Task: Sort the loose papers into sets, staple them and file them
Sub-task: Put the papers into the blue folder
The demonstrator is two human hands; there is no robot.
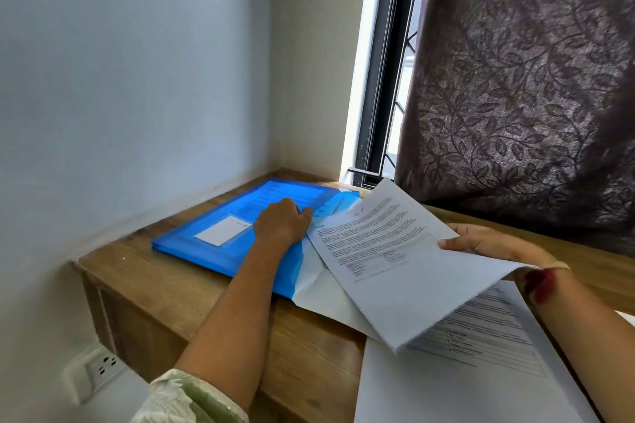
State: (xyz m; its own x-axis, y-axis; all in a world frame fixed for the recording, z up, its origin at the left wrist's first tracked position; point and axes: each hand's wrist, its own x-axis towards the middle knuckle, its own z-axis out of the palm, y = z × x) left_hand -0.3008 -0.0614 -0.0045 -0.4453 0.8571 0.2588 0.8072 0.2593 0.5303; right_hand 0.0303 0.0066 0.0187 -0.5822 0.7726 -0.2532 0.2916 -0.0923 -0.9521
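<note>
On the wooden desk (171,285), pushed into the wall corner, the blue folder (220,216) lies flat, white label (223,230) facing up. Your left hand (281,221) sits on its right half, knuckles up, fingers curled under. Can't tell whether it grips the cover or only rests there.

A white sheet (323,292) pokes out of the folder's near right edge onto the desk. Your right hand (488,240) holds the printed paper set (385,261) by its right edge, thumb on top, fingers underneath. The set is raised and tilted, its left corner over the folder's open side, close to your left thumb. Text is too blurred to read. Hands are apart, with the held set spanning the space between them.

Another printed sheet (464,371) lies flat on the desk at lower right, partly under the held set.

Red thread (539,282) on your right wrist, pale sleeve (185,398) on your left arm. Wall socket (103,367) sits below the desk's left end. Dark window frame (381,62) stands behind the desk, with a leaf-patterned curtain (532,96) hanging to its right.
</note>
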